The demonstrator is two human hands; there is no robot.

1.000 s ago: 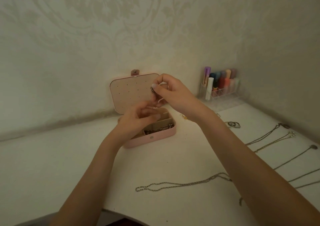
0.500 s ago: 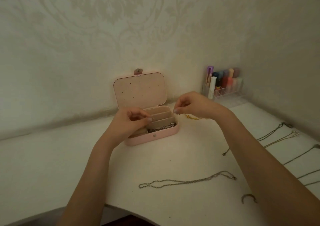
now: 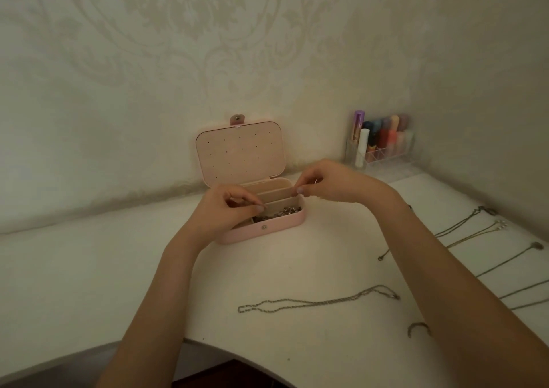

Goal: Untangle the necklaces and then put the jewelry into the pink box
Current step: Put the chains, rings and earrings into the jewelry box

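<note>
The pink box point(image 3: 276, 228) stands open on the white table, its dotted lid point(image 3: 240, 152) leaning up against the wall. A dark chain point(image 3: 285, 210) lies heaped in its front compartment. My left hand point(image 3: 228, 209) hovers over the box's left half with thumb and forefinger pinched together. My right hand point(image 3: 332, 184) is at the box's right rim, fingertips pinched too. They seem to hold a very fine necklace between them; it is too thin to see clearly. A long rope necklace point(image 3: 318, 300) lies stretched out near the front of the table.
Several thin necklaces point(image 3: 469, 224) lie side by side along the table's right side, partly under my right forearm. A small curved piece point(image 3: 419, 326) sits near the front edge. A clear organizer with coloured tubes point(image 3: 383, 144) stands in the back right corner. The table's front edge point(image 3: 237, 355) curves inward.
My right hand came down from in front of the lid to the box's right rim. My left hand stayed over the box's left half.
</note>
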